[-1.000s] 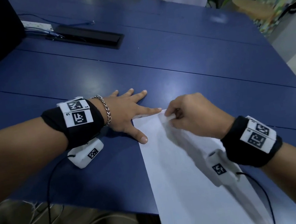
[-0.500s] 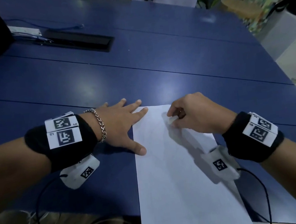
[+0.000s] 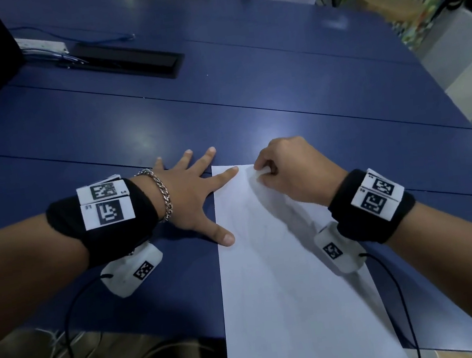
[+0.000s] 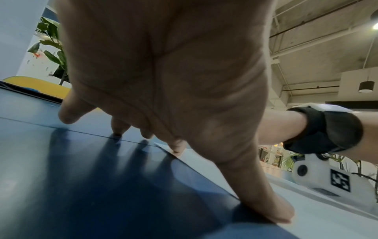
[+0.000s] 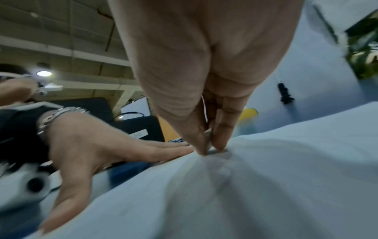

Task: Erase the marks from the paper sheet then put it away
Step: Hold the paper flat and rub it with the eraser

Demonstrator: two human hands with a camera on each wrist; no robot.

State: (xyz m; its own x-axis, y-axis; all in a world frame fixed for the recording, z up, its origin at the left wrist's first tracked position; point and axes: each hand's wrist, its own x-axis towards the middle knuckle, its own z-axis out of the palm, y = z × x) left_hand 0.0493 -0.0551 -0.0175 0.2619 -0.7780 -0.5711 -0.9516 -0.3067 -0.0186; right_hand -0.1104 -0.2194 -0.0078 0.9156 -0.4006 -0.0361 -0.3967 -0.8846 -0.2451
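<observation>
Flat under spread left fingers (image 3: 222,177), paper sheet (image 3: 288,292) meets right fingers (image 5: 201,145) pinching eraser (image 5: 209,135).

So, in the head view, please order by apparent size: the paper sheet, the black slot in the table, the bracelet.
1. paper sheet, clearly largest, though nearest to the camera.
2. black slot, farther away, so likely bigger than it looks.
3. bracelet, smallest.

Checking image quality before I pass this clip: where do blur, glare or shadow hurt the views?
Head view: sharp, soft glare on the blue table, right hand shadowing the paper sheet. Left wrist view: left hand close, dim; finger shadows on the table. Right wrist view: motion-blurred, right edge smeared, eraser barely discernible.
</observation>
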